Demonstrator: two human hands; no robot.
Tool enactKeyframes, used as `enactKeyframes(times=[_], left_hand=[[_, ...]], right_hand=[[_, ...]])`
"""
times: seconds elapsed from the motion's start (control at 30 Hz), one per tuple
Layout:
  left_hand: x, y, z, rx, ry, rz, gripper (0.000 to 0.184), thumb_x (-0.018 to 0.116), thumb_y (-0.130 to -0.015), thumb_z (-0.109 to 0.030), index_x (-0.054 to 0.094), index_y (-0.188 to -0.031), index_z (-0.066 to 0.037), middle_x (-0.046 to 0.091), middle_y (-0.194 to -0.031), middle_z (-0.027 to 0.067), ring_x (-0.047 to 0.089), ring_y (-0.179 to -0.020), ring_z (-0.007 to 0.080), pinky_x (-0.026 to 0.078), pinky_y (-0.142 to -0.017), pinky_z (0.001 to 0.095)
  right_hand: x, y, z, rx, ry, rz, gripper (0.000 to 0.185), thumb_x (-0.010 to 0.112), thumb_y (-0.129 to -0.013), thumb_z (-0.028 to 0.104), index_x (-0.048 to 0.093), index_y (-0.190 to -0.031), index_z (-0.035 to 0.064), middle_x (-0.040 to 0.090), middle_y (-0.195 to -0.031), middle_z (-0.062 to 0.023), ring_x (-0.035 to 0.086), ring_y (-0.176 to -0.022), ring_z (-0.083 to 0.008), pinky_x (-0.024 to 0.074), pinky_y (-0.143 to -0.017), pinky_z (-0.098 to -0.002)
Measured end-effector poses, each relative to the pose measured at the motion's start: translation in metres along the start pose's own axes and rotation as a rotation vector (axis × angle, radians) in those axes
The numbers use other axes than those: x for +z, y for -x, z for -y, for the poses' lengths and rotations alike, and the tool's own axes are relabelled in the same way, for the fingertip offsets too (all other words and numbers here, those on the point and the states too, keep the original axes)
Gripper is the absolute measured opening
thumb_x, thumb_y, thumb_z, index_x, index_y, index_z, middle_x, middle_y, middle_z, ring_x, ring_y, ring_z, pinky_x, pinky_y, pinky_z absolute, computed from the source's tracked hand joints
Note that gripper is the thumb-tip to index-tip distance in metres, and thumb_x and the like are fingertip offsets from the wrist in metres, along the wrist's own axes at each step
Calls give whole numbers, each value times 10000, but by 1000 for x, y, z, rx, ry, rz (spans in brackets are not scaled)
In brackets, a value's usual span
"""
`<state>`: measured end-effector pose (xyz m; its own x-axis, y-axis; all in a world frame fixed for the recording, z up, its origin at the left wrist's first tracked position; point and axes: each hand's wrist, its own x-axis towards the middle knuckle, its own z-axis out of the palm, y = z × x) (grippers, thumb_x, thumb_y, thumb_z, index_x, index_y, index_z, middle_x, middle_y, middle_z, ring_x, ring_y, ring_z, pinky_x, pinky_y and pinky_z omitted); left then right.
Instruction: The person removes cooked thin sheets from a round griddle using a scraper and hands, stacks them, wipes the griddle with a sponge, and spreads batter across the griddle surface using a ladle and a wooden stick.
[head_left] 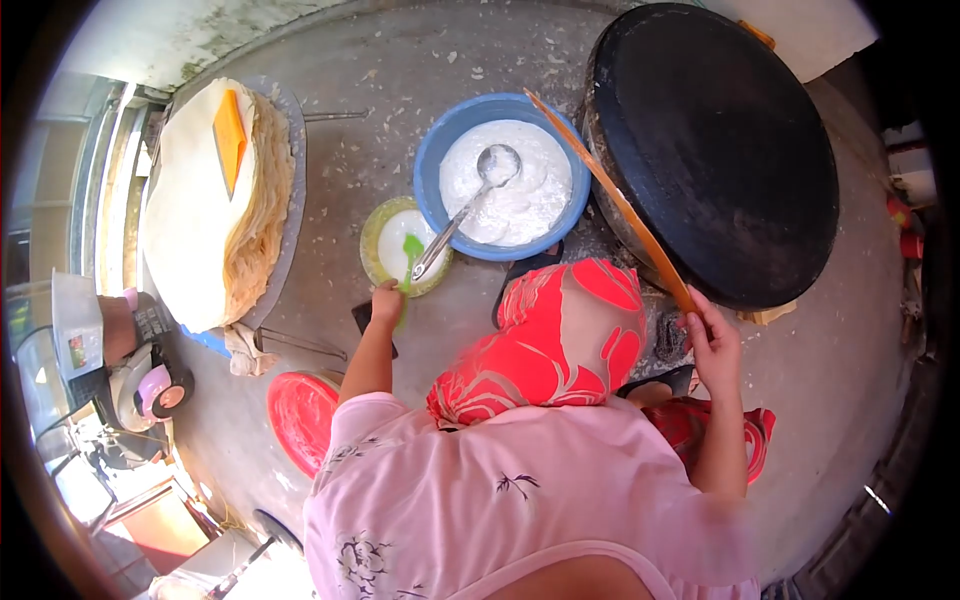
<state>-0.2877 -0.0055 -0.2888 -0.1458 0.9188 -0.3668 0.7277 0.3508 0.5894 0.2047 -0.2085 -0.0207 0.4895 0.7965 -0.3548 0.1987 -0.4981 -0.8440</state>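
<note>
My left hand (387, 300) is closed on the handle of a green utensil (412, 250), whose head is over a small yellow-green bowl (374, 243) of white liquid. Beside it stands a blue basin (429, 176) of white batter, with a metal ladle (462, 217) resting across it and its bowl in the batter. My right hand (712, 335) holds the near end of a long wooden stick (640, 228). The stick slants along the left edge of a large round black griddle (715, 150), its far end near the basin's rim.
A tall stack of thin flatbreads (200, 220) lies on a round stand at the left, with an orange scraper (230, 138) on top. Near my left arm is a red round lid or basin (302, 420). A stroller-like object (150, 385) stands at the far left.
</note>
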Motion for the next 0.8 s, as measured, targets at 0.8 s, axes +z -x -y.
enactKeyframes(times=[0.8], left_hand=[[19, 69, -218, 208, -250, 390, 245, 434, -872, -220, 566, -923, -20, 603, -740, 155, 589, -626, 247, 468, -515, 352]], right_hand=[[-9, 15, -1, -92, -50, -53, 366, 521, -845, 33, 551, -1185, 166, 615, -711, -12, 469, -512, -46, 405, -500, -197]])
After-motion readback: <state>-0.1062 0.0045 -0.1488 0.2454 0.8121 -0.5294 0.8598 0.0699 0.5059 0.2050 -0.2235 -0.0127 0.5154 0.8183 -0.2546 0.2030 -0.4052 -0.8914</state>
